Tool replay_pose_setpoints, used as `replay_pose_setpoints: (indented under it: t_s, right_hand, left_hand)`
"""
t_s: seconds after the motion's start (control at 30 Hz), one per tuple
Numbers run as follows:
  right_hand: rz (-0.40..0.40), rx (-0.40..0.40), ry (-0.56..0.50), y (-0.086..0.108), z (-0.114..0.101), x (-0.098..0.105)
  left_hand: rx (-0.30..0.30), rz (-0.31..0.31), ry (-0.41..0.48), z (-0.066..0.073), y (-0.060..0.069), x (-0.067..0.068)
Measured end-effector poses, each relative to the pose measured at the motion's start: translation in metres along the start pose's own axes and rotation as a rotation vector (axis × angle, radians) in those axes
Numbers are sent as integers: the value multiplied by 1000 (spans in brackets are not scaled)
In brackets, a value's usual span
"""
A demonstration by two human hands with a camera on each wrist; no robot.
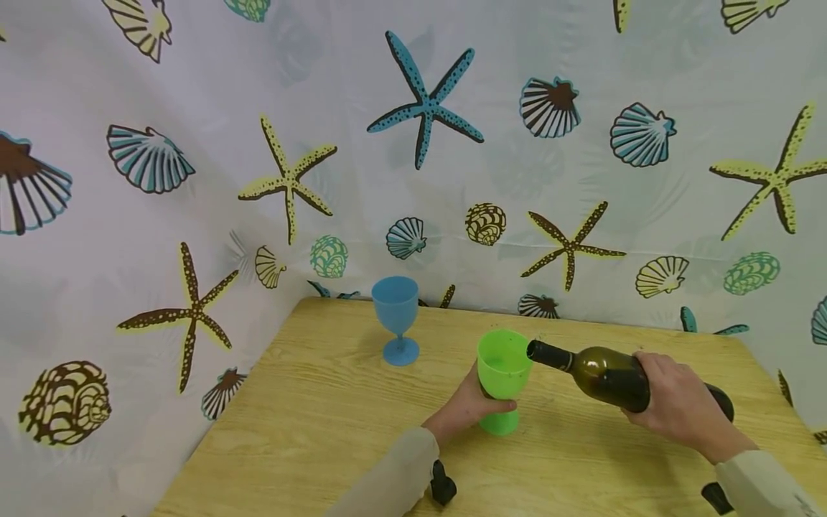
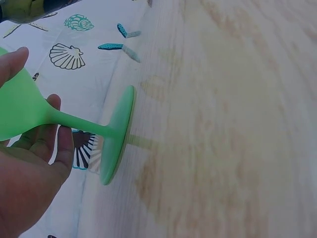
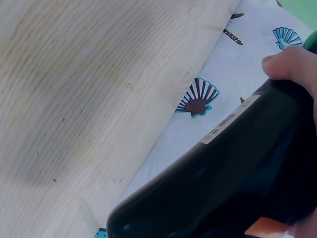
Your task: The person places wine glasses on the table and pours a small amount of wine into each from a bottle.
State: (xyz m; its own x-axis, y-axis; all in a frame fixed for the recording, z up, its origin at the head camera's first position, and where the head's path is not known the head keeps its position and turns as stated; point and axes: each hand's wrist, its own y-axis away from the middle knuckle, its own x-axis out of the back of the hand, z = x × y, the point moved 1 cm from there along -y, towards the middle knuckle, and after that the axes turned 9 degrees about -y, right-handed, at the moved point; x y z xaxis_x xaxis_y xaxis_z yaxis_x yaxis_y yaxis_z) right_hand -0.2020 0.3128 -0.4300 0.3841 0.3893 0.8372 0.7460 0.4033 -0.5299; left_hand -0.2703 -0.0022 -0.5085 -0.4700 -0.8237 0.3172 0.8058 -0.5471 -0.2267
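My left hand (image 1: 468,403) grips a lime-green plastic goblet (image 1: 502,362) around the lower bowl and stem. In the left wrist view, the goblet's round foot (image 2: 118,136) shows beyond the fingers; I cannot tell whether it touches the table. My right hand (image 1: 678,402) holds a dark green wine bottle (image 1: 607,375) by its body. The bottle lies nearly level, its black-wrapped neck (image 1: 552,355) pointing left and its mouth close to the goblet's right rim. No liquid is seen coming out. The right wrist view shows the bottle's dark body (image 3: 223,183) and my thumb on it.
A blue goblet (image 1: 396,309) stands upright toward the back left of the wood-grain table (image 1: 310,402). White cloth (image 1: 349,194) printed with starfish and shells hangs behind the table and along its left side. Black straps or mounts (image 1: 442,485) sit at both wrists.
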Motion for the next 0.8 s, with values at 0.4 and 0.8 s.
replay_pose_setpoints:
  t_s: [0.4,0.8]
  right_hand:
    - [-20,54,82,-2,1,5]
    - [-16,95,124,-6,0,12]
  left_hand:
    - [5,3,9,2,2,0]
    - [25,5,13,2,2,-1]
